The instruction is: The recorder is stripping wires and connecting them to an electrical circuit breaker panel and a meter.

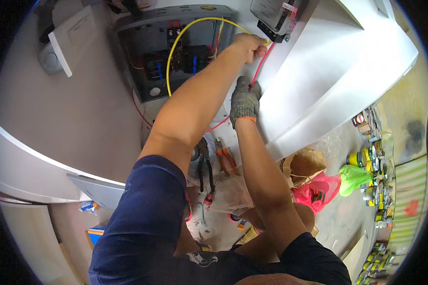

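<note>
Upper centre: left hand point(249, 45) fisted on yellow wire point(176, 47) looping out of the grey breaker box point(142, 28). Just below, gloved right hand point(245, 102) pinching red wire point(260, 66). Both wires already at the meter point(273, 16); ends apparently not yet fastened.

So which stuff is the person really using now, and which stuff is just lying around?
In use:
- left hand gripping the yellow wire
- gloved right hand on the red wire
- open electrical box
- meter the wires lead to

Just lying about:
- orange-handled pliers
- black-handled pliers
- pink bag
- green bag
- cans on the floor
</note>
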The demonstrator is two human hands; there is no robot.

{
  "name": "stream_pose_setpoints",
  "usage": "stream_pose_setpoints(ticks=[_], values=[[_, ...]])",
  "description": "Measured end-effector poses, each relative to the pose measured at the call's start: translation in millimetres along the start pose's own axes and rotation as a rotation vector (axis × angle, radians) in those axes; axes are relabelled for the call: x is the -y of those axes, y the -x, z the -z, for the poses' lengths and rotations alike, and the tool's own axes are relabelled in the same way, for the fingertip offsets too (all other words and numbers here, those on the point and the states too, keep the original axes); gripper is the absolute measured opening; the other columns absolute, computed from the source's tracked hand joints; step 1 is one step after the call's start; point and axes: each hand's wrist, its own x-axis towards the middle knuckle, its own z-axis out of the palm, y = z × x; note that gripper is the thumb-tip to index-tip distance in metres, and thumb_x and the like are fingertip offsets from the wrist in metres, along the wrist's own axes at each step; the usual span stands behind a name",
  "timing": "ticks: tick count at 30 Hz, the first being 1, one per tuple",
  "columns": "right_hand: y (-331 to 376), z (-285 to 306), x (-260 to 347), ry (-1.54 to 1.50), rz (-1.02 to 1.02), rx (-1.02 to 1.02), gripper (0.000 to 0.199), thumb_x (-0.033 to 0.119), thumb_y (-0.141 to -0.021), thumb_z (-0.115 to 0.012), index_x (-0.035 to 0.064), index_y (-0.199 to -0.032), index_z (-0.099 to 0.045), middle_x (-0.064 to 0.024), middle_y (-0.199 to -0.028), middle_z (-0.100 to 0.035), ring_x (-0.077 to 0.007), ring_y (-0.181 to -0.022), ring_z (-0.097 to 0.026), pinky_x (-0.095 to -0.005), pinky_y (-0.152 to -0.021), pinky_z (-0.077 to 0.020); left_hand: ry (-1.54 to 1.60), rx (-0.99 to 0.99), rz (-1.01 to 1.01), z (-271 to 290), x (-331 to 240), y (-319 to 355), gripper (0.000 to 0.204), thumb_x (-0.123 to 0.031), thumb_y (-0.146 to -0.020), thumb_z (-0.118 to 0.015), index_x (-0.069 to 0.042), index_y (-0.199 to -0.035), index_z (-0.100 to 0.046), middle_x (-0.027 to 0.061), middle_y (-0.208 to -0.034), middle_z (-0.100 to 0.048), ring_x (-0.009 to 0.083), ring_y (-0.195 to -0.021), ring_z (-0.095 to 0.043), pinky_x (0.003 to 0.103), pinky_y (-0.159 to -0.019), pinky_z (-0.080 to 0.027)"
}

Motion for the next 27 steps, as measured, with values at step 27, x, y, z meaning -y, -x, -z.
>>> stream_pose_setpoints(ticks=[27], values=[[42.1, 10.6, 28.8, 0.130, 0.579, -0.166, 0.063, 0.022, -0.085, -0.067, -0.0075, -0.137, -0.046, -0.0298, -0.140, -0.047, -0.0419, -0.133, -0.043, -0.0443, -0.111, -0.0352, -0.233, -0.012, -0.175, 5.3, -35.2, 15.1, 0.027, -0.022, -0.102, -0.051, 0.002, -0.100, -0.064, 0.0176, -0.089, -0.071, 0.0268, -0.071, -0.071, 0.035, -0.060, -0.063]])
